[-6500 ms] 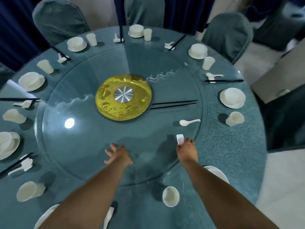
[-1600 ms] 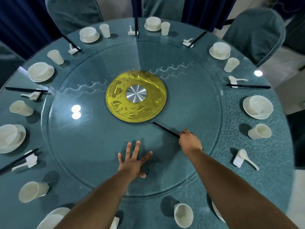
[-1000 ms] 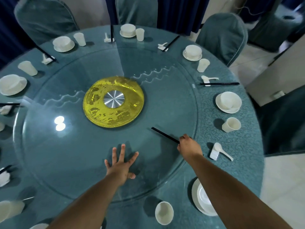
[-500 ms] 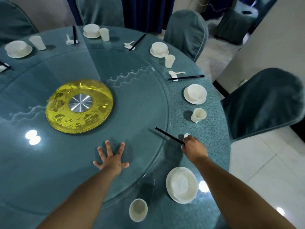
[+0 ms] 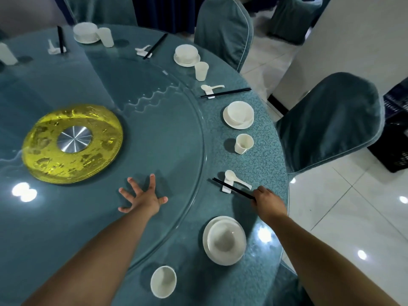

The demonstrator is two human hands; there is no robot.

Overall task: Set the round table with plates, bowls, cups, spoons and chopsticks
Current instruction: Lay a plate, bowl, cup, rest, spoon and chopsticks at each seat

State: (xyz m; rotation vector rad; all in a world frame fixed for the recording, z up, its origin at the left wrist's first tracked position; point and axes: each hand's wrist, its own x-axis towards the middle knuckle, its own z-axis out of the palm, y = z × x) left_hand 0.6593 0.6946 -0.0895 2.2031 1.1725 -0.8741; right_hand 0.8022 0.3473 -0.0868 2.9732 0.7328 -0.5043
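Now right hand [image 5: 266,200] grips chopsticks [image 5: 231,188].

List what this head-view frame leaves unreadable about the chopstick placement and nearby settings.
- Right hand: its grip on the chopsticks is hidden by the hand's back.
- Chopsticks: one or two, too thin to tell.
- Far-left cup: cut by the frame edge.
- Table's left side: out of frame.
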